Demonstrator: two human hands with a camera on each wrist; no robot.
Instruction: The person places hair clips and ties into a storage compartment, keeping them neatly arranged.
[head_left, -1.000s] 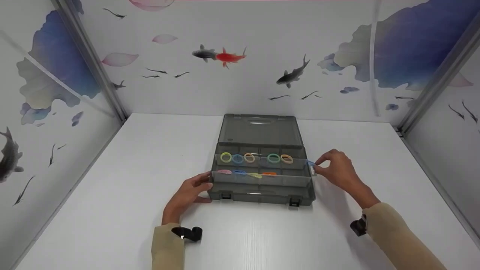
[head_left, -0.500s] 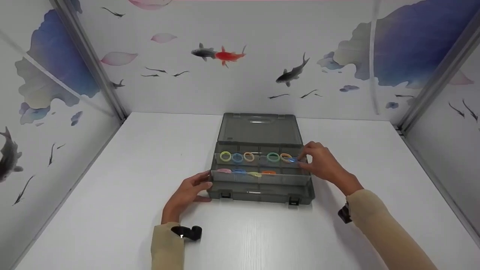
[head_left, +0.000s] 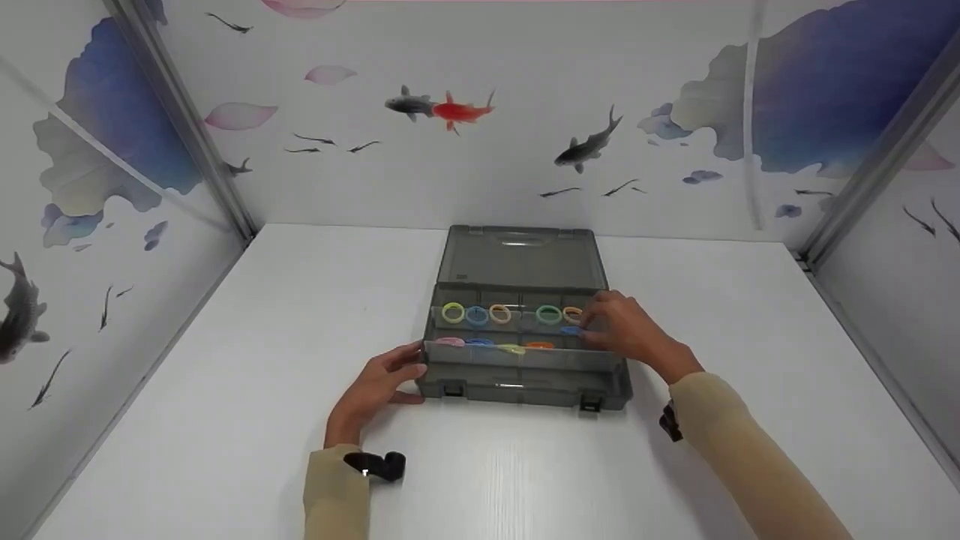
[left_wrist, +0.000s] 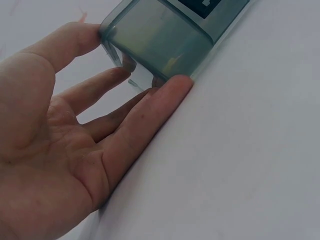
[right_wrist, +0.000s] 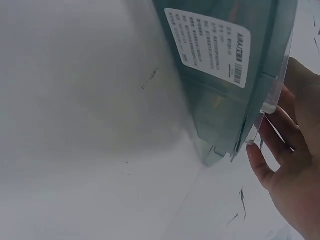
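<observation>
In the head view an open, see-through grey compartment box (head_left: 525,379) lies on the white table, lid laid back. Coloured hair ties sit in its two rear rows: yellow (head_left: 453,313), green (head_left: 548,314) and others behind, pink (head_left: 450,342) and orange (head_left: 539,346) among those in front. My right hand (head_left: 634,328) reaches over the right side, its fingertips at a blue hair tie (head_left: 571,330) that they pinch; the grip itself is partly hidden. My left hand (head_left: 377,384) touches the box's left side, fingers extended, as the left wrist view shows against the box corner (left_wrist: 165,45).
The front row of the box shows no hair ties. A printed label (right_wrist: 210,45) is on the box's side. White walls with painted fish (head_left: 461,112) stand behind and beside the table (head_left: 480,480).
My right hand has moved left from beside the box to over its right compartments, carrying the blue hair tie. My left hand has stayed at the box's left side.
</observation>
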